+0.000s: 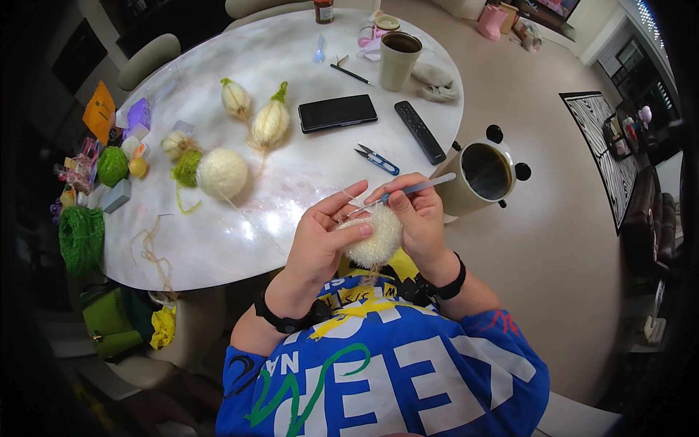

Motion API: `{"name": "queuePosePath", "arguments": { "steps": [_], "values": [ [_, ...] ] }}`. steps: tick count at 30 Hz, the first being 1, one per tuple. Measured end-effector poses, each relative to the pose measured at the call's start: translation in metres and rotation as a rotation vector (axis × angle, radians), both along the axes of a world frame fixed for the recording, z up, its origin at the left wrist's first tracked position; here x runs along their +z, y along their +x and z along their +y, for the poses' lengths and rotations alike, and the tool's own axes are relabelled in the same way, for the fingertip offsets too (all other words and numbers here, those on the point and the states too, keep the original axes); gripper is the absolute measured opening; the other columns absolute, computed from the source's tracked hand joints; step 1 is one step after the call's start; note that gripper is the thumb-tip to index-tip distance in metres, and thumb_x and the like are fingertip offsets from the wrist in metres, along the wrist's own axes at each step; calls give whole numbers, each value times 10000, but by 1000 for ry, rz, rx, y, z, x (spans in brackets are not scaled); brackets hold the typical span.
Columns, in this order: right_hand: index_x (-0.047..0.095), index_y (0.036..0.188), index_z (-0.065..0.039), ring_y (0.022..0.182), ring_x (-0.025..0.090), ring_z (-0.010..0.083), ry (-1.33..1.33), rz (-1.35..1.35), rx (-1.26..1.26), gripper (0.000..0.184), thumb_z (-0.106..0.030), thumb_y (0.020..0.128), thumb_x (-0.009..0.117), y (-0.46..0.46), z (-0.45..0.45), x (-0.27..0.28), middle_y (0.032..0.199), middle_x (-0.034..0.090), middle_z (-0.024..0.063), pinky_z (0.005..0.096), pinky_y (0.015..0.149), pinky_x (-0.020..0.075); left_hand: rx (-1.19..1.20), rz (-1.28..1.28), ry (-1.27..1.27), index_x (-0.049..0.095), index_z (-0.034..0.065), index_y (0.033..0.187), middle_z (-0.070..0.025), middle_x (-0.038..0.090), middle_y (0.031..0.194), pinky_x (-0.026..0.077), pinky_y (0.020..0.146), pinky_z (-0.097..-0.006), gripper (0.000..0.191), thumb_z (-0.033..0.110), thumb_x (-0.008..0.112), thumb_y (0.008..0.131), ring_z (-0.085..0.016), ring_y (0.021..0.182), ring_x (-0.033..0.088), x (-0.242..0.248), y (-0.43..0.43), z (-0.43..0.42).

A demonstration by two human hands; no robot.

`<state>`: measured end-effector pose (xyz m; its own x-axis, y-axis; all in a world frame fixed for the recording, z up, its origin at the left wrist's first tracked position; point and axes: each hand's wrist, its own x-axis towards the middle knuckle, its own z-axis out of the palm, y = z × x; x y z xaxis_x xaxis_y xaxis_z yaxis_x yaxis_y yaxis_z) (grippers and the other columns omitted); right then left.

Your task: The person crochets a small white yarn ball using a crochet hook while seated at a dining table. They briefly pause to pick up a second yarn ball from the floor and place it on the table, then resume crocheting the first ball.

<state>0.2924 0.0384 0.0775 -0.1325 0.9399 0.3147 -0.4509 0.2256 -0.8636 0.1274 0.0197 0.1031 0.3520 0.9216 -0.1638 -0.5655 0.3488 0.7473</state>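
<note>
My left hand (327, 232) grips a round, fuzzy cream crochet piece (377, 240), its thumb pressed on the near side. A crochet hook (418, 187) with a pale grip is held in my right hand (420, 213), its metal tip at the upper edge of the piece. Tan strands hang from the bottom of the piece. A thin cream yarn strand runs from near my left hand towards a fuzzy cream yarn ball (221, 173) on the table. Beyond my hands lie blue thread snips (377, 159).
The marble-look table (284, 202) holds a phone (338, 113), a remote control (420, 132), a cream cup (400, 60) and several crocheted bulb shapes (270, 124). Green yarn (82, 240) lies at its left edge. A white container of dark liquid (486, 170) stands right of my hands.
</note>
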Motion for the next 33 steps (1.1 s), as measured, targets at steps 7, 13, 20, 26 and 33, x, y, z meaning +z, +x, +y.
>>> {"name": "queuePosePath", "arguments": {
  "steps": [7, 13, 20, 26, 33],
  "values": [
    [501, 1042, -41, 871, 625, 183, -26, 68, 48, 199, -197, 938, 570, -3, 2, -6, 944, 638, 177, 288, 774, 517, -36, -30, -44, 450, -30, 1331, -110, 642, 1110, 503, 878, -274, 653, -65, 683, 721, -151, 974, 635, -2, -5, 3],
    [492, 1048, -45, 869, 623, 185, -40, 41, 33, 191, -192, 945, 557, -5, 5, -12, 953, 632, 187, 285, 768, 518, -17, -22, -37, 445, -36, 1333, -86, 648, 1042, 500, 867, -269, 643, -56, 684, 737, -135, 934, 636, -7, -8, 4],
    [471, 1038, -73, 755, 526, 76, -81, 128, 60, 181, -233, 970, 522, -7, 8, -8, 939, 647, 129, 211, 702, 435, -4, 18, 12, 455, -53, 1316, -50, 671, 891, 503, 802, -238, 605, -43, 697, 761, -110, 838, 637, -6, -11, 7],
    [392, 1056, -98, 769, 576, 129, -8, 96, 32, 193, -273, 997, 447, -7, 12, -4, 900, 634, 169, 209, 675, 448, 12, 47, 3, 490, -66, 1281, -55, 670, 871, 493, 766, -221, 569, -46, 684, 746, -108, 806, 634, -4, -11, 9],
    [339, 1050, -97, 728, 605, 173, 192, -132, -32, 231, -315, 1003, 402, 0, 10, -2, 852, 624, 187, 246, 660, 490, 18, 69, 32, 493, -107, 1247, -82, 680, 870, 497, 791, -233, 518, -36, 690, 774, -110, 835, 631, -8, -15, 11]
  ]
}}
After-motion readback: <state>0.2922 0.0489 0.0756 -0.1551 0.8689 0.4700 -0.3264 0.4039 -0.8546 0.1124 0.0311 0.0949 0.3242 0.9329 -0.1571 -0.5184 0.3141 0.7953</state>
